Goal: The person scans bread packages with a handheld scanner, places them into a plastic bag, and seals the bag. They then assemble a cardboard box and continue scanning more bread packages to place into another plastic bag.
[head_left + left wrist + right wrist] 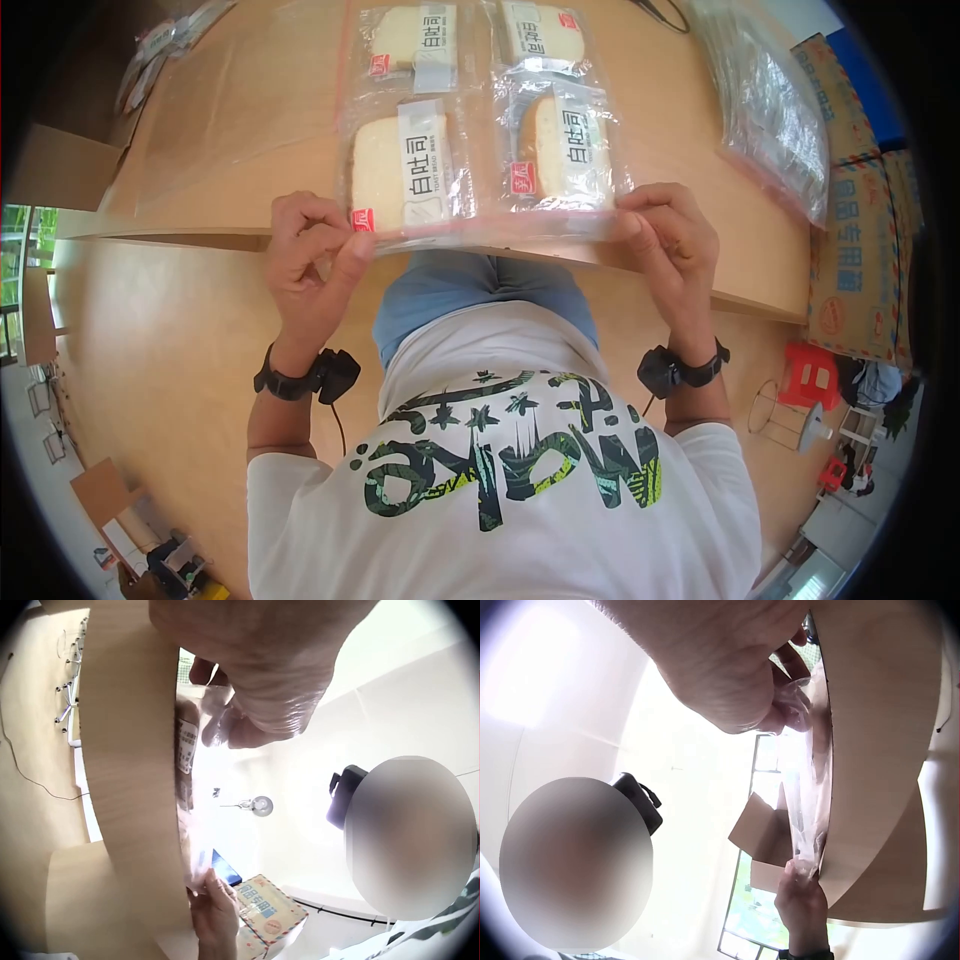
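Note:
A large clear plastic bag (482, 228) with a reddish strip along its near edge lies over the table's front edge. Inside it, several wrapped slices of white toast (378, 165) sit in two rows, with printed white labels and small red marks. My left hand (315, 255) pinches the bag's near left corner between thumb and fingers. At the near right corner, my right hand (675, 245) pinches the same edge, holding it stretched. The right wrist view shows the bag's clear film (799, 701) bunched at the right fingertips.
To the right on the table (680, 130) lies a stack of clear bags (770, 110). Beyond the table's right side stands a printed carton (855, 250), with a red stool (810, 375) lower down. An open cardboard box (60, 160) is at the left.

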A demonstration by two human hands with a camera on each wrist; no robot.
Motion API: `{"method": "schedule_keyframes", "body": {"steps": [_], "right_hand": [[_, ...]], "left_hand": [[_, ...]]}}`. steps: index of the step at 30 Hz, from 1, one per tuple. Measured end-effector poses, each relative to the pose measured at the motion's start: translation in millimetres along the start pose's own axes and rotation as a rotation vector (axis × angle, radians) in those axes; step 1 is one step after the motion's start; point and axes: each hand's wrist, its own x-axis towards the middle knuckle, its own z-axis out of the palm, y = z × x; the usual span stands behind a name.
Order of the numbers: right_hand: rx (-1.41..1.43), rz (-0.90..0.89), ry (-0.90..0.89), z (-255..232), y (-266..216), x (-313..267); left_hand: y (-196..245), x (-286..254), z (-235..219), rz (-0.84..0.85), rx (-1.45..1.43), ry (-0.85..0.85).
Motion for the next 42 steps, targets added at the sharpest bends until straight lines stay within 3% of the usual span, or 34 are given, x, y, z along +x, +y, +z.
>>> {"method": "schedule_keyframes", "body": {"steps": [2,5,8,11,20,26,29,35,38,42], "right_hand": [[-0.034,-0.042,0.031,-2,2,1],[-0.151,-0.294,-0.062,-6,8,2],[-0.233,-0.356,-0.103,-4,6,1],[-0.308,-0.433,-0.109,-1,6,3],[-0.332,-0.437,-0.127,-1,9,0],[-0.331,-0.445,-0.110,-1,9,-1],[-0.322,-0.437,-0.082,-1,8,1],[-0.288,-0.293,0.006,2,7,3],[-0.221,-0.152,0.000,1,5,5],[-0.265,-0.081,0.032,5,6,7]], "left_hand": [[2,2,-1,0.065,0.087,-0.024],[12,1,-4,0.433,0.471,-0.084],[19,-7,8,0.494,0.540,-0.170],[21,-9,27,0.567,0.619,-0.124],[33,-1,37,0.449,0.742,-0.167],[14,-7,28,0.641,0.639,-0.073],[19,1,28,0.512,0.510,-0.154],[30,17,35,0.289,0.370,-0.150],[39,22,33,0.146,0.411,-0.177],[45,27,35,0.100,0.452,-0.205]]}}
